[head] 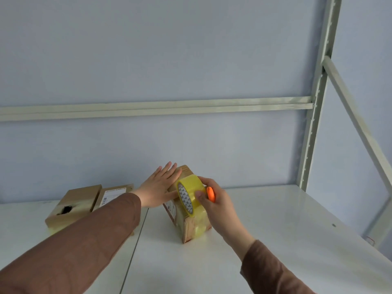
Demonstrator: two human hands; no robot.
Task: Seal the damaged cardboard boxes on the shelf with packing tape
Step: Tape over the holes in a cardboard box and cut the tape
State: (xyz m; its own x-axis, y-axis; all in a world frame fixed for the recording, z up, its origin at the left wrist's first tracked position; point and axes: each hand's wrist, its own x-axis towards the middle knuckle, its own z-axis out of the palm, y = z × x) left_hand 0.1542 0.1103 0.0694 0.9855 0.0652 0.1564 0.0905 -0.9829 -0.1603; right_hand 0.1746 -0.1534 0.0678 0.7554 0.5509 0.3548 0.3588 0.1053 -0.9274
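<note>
Left hand: the left hand is lying flat, fingers straight and together, pressing on top of the cardboard box in the middle, not curling round anything.
Right hand: the right hand is gripping the roll of yellow packing tape, thumb sitting on the roll's outer band, fingers wrapping round the far side. It's also holding a small orange cutter tucked against the roll; can't tell if the blade is out.
Tape roll: it's standing on edge on top of the box, right beside the left hand's thumb, printed core facing left.
Box being worked on: it's sitting on the white shelf about centre, near end facing the camera, looking pretty beat up, with glossy clear tape already showing over its near end and right side. A white label is showing on its left side.
Other boxes: a second cardboard box with a dark torn hole in its top is sitting well off to the left, partly behind the brown sleeve, and a flatter box with a shipping label is lying just behind it, touching.
Shelf frame: pale metal uprights are running up the right side, with a crossbar along the bluish wall.
</note>
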